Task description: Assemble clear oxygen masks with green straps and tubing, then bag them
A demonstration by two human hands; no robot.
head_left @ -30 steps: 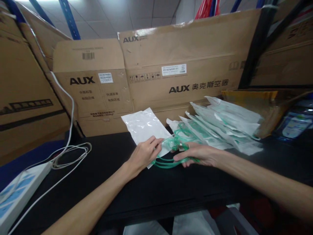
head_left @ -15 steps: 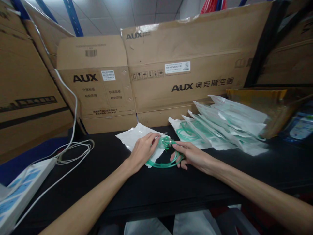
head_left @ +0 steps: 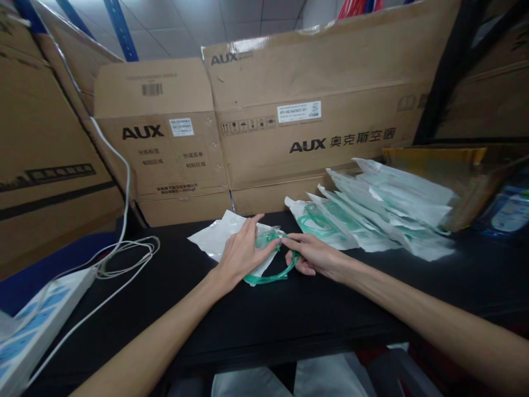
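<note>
Over the black table, a clear green oxygen mask lies between my two hands. My left hand holds it from the left, thumb in front and fingers behind, with the index finger lifted away. From the right, my right hand pinches the mask's narrow connector end, thumb against index finger. A loop of green tubing hangs below the mask and runs up into my right hand's curled fingers. Beneath and behind the left hand spreads an opened white plastic bag, partly covered by that hand.
Several white bags with green tubing inside lie overlapping at the right. Cardboard sheets stand along the back. A power strip and a coiled white cable occupy the left. A bottle is at far right.
My right hand has moved slightly left, closer to the left hand. My left index finger has lifted and the thumb has come across the mask. The tubing loop has shifted a little left.
</note>
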